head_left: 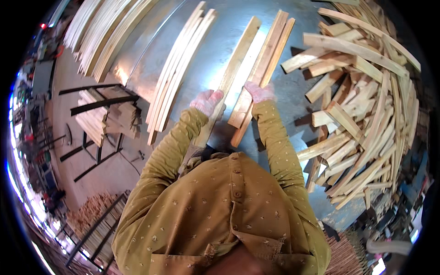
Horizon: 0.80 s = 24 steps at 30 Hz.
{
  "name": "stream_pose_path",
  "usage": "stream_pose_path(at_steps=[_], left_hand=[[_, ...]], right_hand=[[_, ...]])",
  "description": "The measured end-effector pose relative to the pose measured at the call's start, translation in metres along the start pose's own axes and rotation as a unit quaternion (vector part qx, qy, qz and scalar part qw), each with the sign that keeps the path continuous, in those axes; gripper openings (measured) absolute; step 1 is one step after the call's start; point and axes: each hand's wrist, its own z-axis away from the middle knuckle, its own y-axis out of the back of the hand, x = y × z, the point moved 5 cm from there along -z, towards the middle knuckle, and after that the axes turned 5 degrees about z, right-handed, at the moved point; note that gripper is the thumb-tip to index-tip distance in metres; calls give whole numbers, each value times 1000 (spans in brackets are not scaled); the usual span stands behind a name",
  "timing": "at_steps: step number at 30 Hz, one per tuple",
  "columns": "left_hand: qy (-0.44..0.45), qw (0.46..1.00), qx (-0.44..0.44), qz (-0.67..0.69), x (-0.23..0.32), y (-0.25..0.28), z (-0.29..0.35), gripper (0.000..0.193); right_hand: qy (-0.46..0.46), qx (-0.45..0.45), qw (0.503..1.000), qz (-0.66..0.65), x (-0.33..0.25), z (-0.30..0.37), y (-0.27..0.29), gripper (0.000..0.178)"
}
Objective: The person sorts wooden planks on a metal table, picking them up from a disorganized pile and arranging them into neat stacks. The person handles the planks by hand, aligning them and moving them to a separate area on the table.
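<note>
My left hand (207,101), in a pinkish-white work glove, is closed around a pale wooden strip (239,52). That strip slants across the metal tabletop (192,68), its near end close to my body. To its right lie two darker wooden strips (270,50) side by side, one more orange along its edge. My right hand (260,92), gloved alike, grips these two from the right side, thumb across the top. Part of the fingers on both hands is hidden. Left of my left hand, a small row of wooden strips (181,68) lies lengthwise on the table.
A big jumbled heap of wooden pieces (355,91) covers the table's right side. Long strips (107,34) are stacked at the far left. Beside the table stands a black metal frame (98,110) near more stacked wood (94,121). Bundled wood (94,213) sits at lower left.
</note>
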Motion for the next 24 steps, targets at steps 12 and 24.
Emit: stream_pose_path(at_steps=[12, 24], left_hand=[[-249, 708, 560, -353, 62, 147, 67, 64], [-225, 959, -129, 111, 71, -2, 45, 84]], right_hand=[[-113, -63, 923, 361, 43, 64, -138, 97], [128, -15, 943, 306, -39, 19, -109, 51]])
